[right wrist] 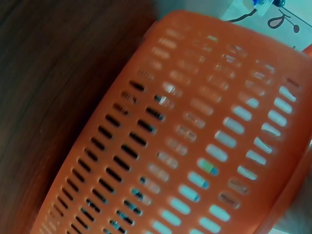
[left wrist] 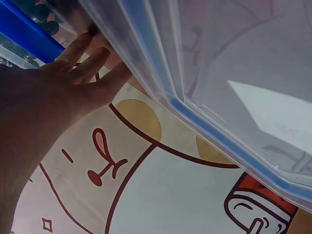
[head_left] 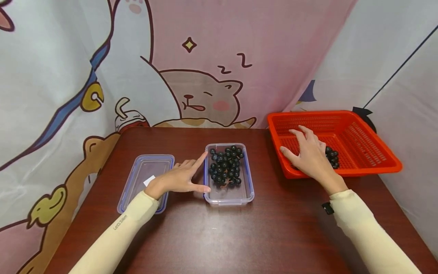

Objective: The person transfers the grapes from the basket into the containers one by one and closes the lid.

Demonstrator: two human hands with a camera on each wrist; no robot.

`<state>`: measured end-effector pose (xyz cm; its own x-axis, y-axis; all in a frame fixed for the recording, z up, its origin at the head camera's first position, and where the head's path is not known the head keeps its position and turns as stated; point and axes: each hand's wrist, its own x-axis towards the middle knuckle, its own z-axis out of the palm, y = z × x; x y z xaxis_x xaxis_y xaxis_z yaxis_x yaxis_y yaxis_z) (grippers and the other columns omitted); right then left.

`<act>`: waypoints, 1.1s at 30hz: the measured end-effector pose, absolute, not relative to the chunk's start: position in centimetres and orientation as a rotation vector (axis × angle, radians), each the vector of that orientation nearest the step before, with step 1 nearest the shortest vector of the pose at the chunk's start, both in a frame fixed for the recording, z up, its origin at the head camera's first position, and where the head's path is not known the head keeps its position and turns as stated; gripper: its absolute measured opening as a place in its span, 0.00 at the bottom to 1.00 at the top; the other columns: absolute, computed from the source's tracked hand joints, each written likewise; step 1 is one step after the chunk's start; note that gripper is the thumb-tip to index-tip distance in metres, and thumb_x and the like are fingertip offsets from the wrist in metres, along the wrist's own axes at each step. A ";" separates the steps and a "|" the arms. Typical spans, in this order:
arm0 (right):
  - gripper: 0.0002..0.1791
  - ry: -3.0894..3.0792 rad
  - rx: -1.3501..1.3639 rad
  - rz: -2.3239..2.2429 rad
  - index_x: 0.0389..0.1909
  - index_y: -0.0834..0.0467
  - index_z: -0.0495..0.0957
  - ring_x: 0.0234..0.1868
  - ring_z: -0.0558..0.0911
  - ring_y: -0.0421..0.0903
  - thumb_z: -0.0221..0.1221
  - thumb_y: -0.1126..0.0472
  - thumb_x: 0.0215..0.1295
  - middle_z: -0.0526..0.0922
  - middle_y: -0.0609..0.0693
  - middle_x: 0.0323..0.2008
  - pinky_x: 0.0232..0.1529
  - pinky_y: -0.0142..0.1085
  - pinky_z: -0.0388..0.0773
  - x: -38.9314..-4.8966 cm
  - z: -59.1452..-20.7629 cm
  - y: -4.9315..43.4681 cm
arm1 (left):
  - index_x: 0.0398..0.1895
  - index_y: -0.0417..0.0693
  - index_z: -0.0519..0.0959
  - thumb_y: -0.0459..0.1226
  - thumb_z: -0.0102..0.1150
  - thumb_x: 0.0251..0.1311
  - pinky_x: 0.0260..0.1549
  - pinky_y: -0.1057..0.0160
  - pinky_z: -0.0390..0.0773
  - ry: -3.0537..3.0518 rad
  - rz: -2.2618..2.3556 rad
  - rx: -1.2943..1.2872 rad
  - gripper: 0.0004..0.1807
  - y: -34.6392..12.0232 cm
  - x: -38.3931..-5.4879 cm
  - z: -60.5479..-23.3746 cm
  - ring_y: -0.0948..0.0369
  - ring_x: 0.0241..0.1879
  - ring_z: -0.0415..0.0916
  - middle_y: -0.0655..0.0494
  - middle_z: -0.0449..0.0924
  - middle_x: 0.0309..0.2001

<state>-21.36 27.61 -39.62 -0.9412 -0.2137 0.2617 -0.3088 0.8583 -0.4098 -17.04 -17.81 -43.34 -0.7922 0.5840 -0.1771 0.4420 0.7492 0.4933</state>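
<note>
A clear plastic container point(head_left: 230, 200) with a blue-edged rim stands mid-table and holds a bunch of dark grapes point(head_left: 224, 167). At its left side is my left hand point(head_left: 181, 179), index finger and thumb spread along the rim. In the left wrist view, that hand's fingers point(left wrist: 90, 61) extend toward the container's blue edge point(left wrist: 24, 31). Over the left part of a red plastic basket point(head_left: 371, 146) hovers my right hand point(head_left: 309, 154), fingers parted and loosely bent, holding nothing. More dark grapes point(head_left: 332, 156) lie in the basket beside it, partly hidden by the hand.
Left of the container, the clear lid point(head_left: 140, 175) with a blue seal lies on the brown table point(head_left: 219, 239), partly under my left forearm. The basket's perforated wall point(right wrist: 195, 112) fills most of the right wrist view. A cartoon-printed curtain point(head_left: 273, 42) hangs behind the table.
</note>
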 end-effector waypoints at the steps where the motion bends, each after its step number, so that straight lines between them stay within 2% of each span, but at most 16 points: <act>1: 0.42 -2.833 0.400 0.670 0.79 0.61 0.67 0.76 0.60 0.76 0.66 0.41 0.75 0.57 0.70 0.81 0.61 0.79 0.54 -21.5 -39.6 27.7 | 0.91 0.63 0.28 0.74 0.64 0.64 0.73 0.23 0.49 2.628 0.626 0.793 0.70 -17.9 -17.0 -43.3 0.34 0.82 0.52 0.35 0.54 0.84; 7: 0.43 -2.846 0.394 0.666 0.79 0.61 0.66 0.76 0.59 0.77 0.65 0.40 0.76 0.56 0.70 0.81 0.63 0.80 0.52 -22.0 -39.6 28.6 | 0.91 0.63 0.29 0.73 0.65 0.64 0.72 0.22 0.49 2.640 0.639 0.792 0.70 -18.2 -16.9 -43.2 0.32 0.81 0.52 0.35 0.54 0.84; 15: 0.43 -2.892 0.376 0.620 0.79 0.63 0.66 0.74 0.58 0.80 0.67 0.42 0.74 0.55 0.73 0.80 0.61 0.81 0.50 -21.6 -40.5 30.7 | 0.91 0.63 0.29 0.73 0.65 0.64 0.71 0.21 0.51 2.626 0.649 0.818 0.70 -17.8 -16.5 -44.0 0.35 0.81 0.54 0.35 0.56 0.83; 23: 0.50 -3.000 0.369 0.582 0.81 0.64 0.61 0.73 0.53 0.85 0.67 0.37 0.73 0.49 0.76 0.81 0.57 0.85 0.51 -22.4 -40.2 32.4 | 0.91 0.64 0.29 0.72 0.66 0.64 0.71 0.22 0.52 2.630 0.662 0.812 0.70 -17.8 -16.5 -44.0 0.37 0.81 0.54 0.36 0.56 0.84; 33: 0.53 -3.073 0.372 0.487 0.81 0.64 0.61 0.73 0.54 0.85 0.67 0.32 0.70 0.51 0.79 0.79 0.58 0.85 0.52 -23.2 -39.9 33.4 | 0.91 0.63 0.29 0.71 0.67 0.64 0.71 0.22 0.53 2.635 0.662 0.822 0.69 -17.8 -16.9 -43.8 0.36 0.80 0.55 0.36 0.57 0.83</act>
